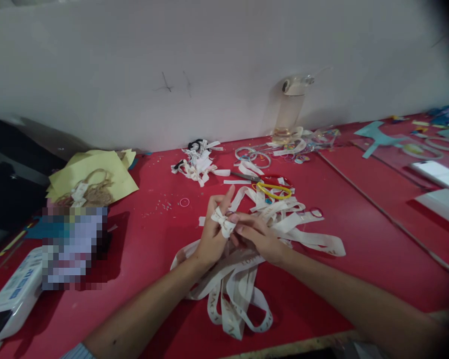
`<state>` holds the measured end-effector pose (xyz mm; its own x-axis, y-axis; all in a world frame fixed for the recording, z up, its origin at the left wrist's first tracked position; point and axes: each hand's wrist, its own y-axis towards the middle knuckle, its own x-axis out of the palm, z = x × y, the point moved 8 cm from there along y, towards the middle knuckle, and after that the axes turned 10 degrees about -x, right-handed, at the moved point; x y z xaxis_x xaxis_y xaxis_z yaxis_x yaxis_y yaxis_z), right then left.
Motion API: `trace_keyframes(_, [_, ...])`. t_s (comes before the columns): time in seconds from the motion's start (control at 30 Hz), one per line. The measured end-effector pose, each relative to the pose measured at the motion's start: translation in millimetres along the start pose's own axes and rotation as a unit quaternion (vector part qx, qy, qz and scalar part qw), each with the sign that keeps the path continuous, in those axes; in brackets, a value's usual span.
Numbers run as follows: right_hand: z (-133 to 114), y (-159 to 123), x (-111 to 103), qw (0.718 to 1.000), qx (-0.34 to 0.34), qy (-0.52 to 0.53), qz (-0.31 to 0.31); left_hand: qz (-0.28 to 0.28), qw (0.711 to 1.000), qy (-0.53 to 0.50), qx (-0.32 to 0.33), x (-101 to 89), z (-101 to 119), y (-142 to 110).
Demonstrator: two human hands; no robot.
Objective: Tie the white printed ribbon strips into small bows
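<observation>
A small white ribbon bow (224, 223) with faint print is held between my two hands above the red table. My left hand (210, 234) is closed around it from the left, one finger pointing up. The thumb and fingers of my right hand (260, 234) pinch at the bow's right side. Beneath my wrists lies a long, loosely looped white printed ribbon (239, 267), which spreads to the right and toward the front edge. Just beyond my hands rest scissors (273, 188) with a red and a yellow handle.
A heap of white bows (196, 162) lies at the back. Behind the scissors stands a clear bottle (289, 112) against the white wall (217, 65). Yellow paper (93, 174) with brown cord is at the left, near a white package (18, 289). A phone (439, 174) lies at the right.
</observation>
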<state>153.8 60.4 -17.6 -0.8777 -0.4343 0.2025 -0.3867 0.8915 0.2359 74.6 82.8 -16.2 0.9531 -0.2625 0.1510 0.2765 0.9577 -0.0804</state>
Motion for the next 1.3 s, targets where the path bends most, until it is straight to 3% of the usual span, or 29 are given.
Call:
trace_keyframes(0.13, [-2.9, 1.9, 0.1, 0.995, -0.027, -0.098, -0.002, 0.017, 0.994, 0.078, 0.068, -2.0, 13.6, 1.8])
trace_keyframes(0.23, [-5.2, 3.2, -3.7, 0.983, -0.038, -0.178, 0.022, 0.031, 0.995, 0.07, 0.068, -4.0, 16.4, 3.2])
trace_keyframes(0.43, [-4.7, 3.8, -6.8, 0.97, -0.04, -0.237, 0.03, 0.042, 0.997, 0.057, 0.035, -5.1, 14.9, 3.0])
trace_keyframes(0.57, [-10.0, 3.8, -2.4, 0.966, -0.05, -0.253, 0.013, 0.06, 0.997, 0.043, 0.009, -9.2, 9.2, 4.1])
trace_keyframes(0.73, [-13.2, 2.6, 11.9, 0.975, -0.032, -0.214, -0.039, 0.119, 0.987, 0.096, 0.058, -17.9, 20.3, 5.4])
trace_keyframes(0.87, [-11.0, 1.2, 15.4, 0.974, -0.025, -0.217, -0.058, 0.114, 0.98, 0.136, 0.085, -16.5, 27.6, 7.3])
trace_keyframes(1.13, [-8.6, 0.4, 2.3, 0.968, -0.029, -0.248, 0.014, 0.091, 0.984, 0.127, 0.084, -10.7, 22.9, 5.5])
trace_keyframes(1.3, [-25.1, -1.5, -8.2, 0.952, -0.084, -0.278, 0.093, 0.071, 0.985, 0.136, 0.074, -7.3, 17.2, 6.4])
